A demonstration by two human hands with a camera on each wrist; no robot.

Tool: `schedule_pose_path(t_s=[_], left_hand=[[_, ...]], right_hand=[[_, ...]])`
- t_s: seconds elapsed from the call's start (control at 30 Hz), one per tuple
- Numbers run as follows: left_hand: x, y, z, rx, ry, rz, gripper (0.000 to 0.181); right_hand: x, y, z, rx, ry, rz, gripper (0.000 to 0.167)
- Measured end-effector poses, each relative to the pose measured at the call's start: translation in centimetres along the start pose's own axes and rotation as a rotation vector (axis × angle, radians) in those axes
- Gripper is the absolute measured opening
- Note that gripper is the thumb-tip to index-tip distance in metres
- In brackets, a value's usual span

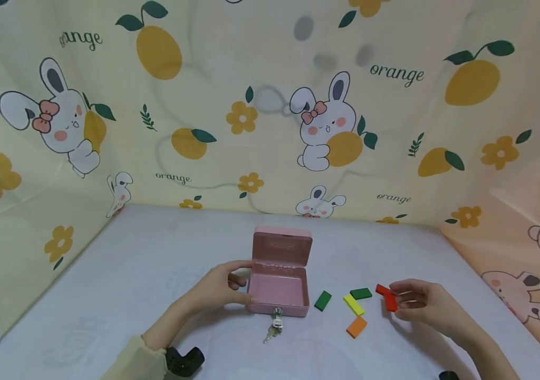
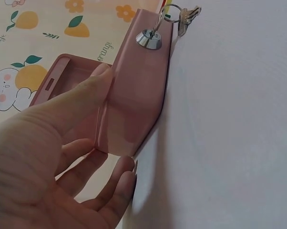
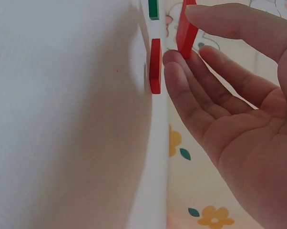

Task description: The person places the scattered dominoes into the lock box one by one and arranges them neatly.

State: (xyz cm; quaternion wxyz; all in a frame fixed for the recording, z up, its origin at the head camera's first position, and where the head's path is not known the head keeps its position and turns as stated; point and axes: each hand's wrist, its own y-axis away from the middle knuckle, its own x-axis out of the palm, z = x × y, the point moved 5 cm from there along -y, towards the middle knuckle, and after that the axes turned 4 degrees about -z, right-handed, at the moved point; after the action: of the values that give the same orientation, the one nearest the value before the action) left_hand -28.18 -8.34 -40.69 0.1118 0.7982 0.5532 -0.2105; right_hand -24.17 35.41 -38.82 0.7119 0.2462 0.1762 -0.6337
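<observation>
One pink metal box [image 1: 296,310], standing upright on the white counter [image 1: 156,240], centre, between my two hands and well apart from the right one; its lid [image 1: 281,249] was open, tipped back on the far hinge, which left the inside facing up. One lock [image 2: 149,40] on the near wall, a key in it, and the bunch of keys [image 1: 273,331] hung from its ring on the near side, I judged because the seated key carried the ring. My left hand [image 1: 215,285] gripped the box's left side, thumb at the near corner, forefinger reaching toward the far one, probably to stop so light a thing from sliding. One red block [image 3: 186,33], pinched between thumb and fingertips of my right hand [image 1: 428,306], seemingly clear of the surface; a fingertip hold suited a piece so small and thin. A second red block [image 3: 155,67], lying on the counter just beside those fingers. Between box and right hand, all flat: one green block [image 1: 323,301] nearest the box; another green block [image 1: 360,293] farther right; one yellow block [image 1: 354,304], slantwise, nearer me than that second green; one orange block [image 1: 357,327], nearest me. Whether yellow touched its neighbours I could not tell.
</observation>
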Motion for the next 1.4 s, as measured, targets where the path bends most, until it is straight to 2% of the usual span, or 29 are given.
schedule_pose_path(t_s=[0.4, 0.93, 1.2, 1.4], left_hand=[[-0.1, 0.1, -0.3, 0.031, -0.003, -0.008, 0.079], [-0.1, 0.1, -0.3, 0.020, -0.017, 0.003, 0.081], [-0.1, -0.1, -0.1, 0.014, -0.004, 0.012, 0.081], [0.0, -0.1, 0.0, 0.016, -0.010, 0.016, 0.081]], right_hand=[[0.1, 0.3, 0.8, -0.016, -0.009, -0.036, 0.067], [0.3, 0.3, 0.9, -0.023, -0.011, -0.055, 0.068], [0.6, 0.5, 1.9, -0.040, -0.068, -0.042, 0.068], [1.3, 1.0, 3.5, -0.061, -0.095, -0.050, 0.067]])
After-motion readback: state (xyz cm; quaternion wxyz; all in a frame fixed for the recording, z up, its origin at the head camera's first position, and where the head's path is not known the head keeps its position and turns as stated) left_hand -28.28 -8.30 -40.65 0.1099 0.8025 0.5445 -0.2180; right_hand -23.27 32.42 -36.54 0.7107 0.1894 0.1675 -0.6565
